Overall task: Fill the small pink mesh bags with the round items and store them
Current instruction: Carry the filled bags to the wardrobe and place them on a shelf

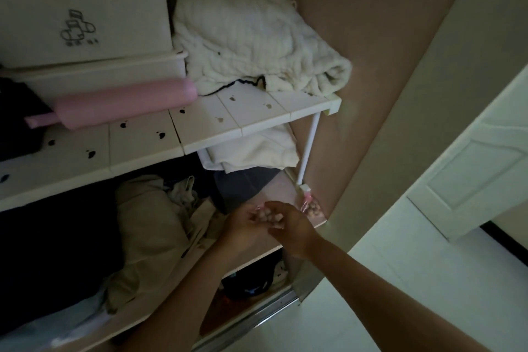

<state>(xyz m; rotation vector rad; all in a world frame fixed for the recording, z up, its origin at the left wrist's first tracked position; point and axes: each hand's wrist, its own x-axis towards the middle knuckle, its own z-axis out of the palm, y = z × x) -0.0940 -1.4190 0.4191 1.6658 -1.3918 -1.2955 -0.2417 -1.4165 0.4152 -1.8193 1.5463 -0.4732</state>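
Both hands grip a small pink mesh bag [267, 217] over the front of the lower shelf [281, 190]; the light is dim.

A white slatted rack [228, 123] with small dark cut-outs stands on a thin tube leg and carries a folded cream quilted blanket [243, 37], two stacked white plastic boxes [85, 26] and a smooth pink cylinder [125, 103] with a narrow handle. Crumpled beige cloth [148, 223] lies below. The left hand [243, 226] is cupped palm-up, its fingers curled round the bag. The right hand [294, 227] curls over it from the other side. Pale round items bulge through the mesh. A second pink mesh bag [312, 206], filled and tied, sits on the shelf by the rack's foot, against the wall.
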